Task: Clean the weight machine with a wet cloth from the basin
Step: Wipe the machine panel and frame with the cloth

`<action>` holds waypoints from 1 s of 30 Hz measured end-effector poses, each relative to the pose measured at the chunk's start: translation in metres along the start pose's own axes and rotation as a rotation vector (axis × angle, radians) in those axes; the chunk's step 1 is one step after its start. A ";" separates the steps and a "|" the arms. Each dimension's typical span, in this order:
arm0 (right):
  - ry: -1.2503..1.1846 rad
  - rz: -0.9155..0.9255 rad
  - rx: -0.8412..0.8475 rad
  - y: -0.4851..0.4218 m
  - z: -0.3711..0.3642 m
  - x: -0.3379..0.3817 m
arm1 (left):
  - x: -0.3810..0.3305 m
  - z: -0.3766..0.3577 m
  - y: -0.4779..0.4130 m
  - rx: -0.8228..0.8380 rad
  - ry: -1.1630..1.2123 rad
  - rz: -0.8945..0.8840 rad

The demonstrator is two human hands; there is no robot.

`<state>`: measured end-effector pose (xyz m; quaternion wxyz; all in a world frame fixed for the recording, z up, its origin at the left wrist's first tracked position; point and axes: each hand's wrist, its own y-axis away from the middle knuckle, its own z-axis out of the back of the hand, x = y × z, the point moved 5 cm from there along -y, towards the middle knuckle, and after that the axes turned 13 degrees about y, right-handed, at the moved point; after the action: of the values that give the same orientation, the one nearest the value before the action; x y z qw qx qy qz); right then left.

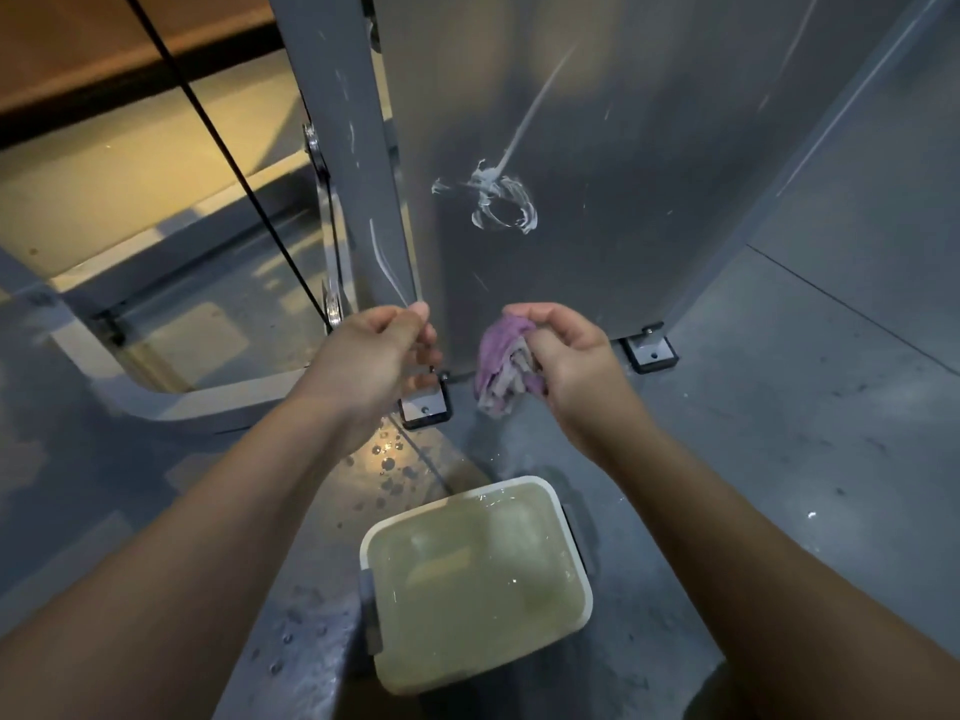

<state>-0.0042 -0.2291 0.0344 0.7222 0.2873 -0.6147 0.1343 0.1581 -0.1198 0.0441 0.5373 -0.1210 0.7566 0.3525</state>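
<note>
My right hand (563,356) grips a bunched purple cloth (501,366), which hangs from the fist just above the floor. My left hand (382,353) hovers beside it with fingers curled and nothing visibly held. Both hands are in front of the weight machine's grey metal panel (597,148), which carries white smeared marks (498,200). Below the hands a white basin (582,589) holds cloudy yellowish water.
A grey upright post (348,148) of the machine stands left of the panel, with a black cable (218,137) and a pulley (332,304) beside it. Black feet (652,353) bolt the panel to the floor. Water drops (387,454) dot the grey floor near the basin.
</note>
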 end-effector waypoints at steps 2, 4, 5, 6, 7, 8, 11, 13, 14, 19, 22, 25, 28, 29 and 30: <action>-0.062 -0.017 0.012 0.003 -0.002 -0.003 | 0.004 -0.001 0.002 0.062 0.069 0.038; -0.097 -0.009 0.015 0.003 -0.005 -0.005 | 0.007 -0.009 0.006 0.142 0.018 0.033; -0.106 0.001 0.018 0.003 -0.007 -0.005 | 0.009 -0.014 0.009 0.182 -0.016 0.025; -0.118 0.007 0.027 0.003 -0.008 -0.006 | 0.010 -0.018 0.012 0.209 -0.043 0.018; -0.123 0.012 0.040 0.003 -0.008 -0.006 | 0.011 -0.020 0.014 0.219 -0.058 0.014; -0.121 0.016 0.051 0.004 -0.009 -0.006 | 0.012 -0.021 0.016 0.217 -0.061 0.012; -0.033 0.081 0.089 0.005 -0.004 -0.003 | 0.005 -0.022 0.020 0.197 -0.022 -0.023; 0.086 0.162 0.160 0.007 -0.005 0.001 | -0.001 -0.022 0.021 0.175 -0.001 -0.046; 0.126 0.189 0.188 0.009 -0.006 0.002 | -0.002 -0.021 0.021 0.160 0.003 -0.038; 0.088 0.150 0.123 0.008 0.004 0.006 | 0.002 -0.020 0.023 0.032 0.077 0.111; 0.053 0.122 0.122 0.010 0.010 0.007 | 0.002 -0.023 0.026 0.013 0.205 0.156; 0.177 0.177 0.240 0.017 0.001 0.008 | 0.004 -0.024 0.027 0.051 0.193 0.183; 0.314 0.268 0.198 0.019 -0.002 0.009 | 0.005 -0.030 0.030 0.182 0.229 0.221; 0.302 0.240 0.167 0.019 0.000 0.009 | 0.003 -0.032 0.030 0.232 0.225 0.198; 0.266 0.187 0.145 0.018 0.003 0.008 | 0.001 -0.033 0.032 0.271 0.217 0.160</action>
<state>-0.0144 -0.2176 0.0469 0.7588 0.2601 -0.5265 0.2817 0.1159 -0.1186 0.0615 0.4342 -0.0243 0.8578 0.2740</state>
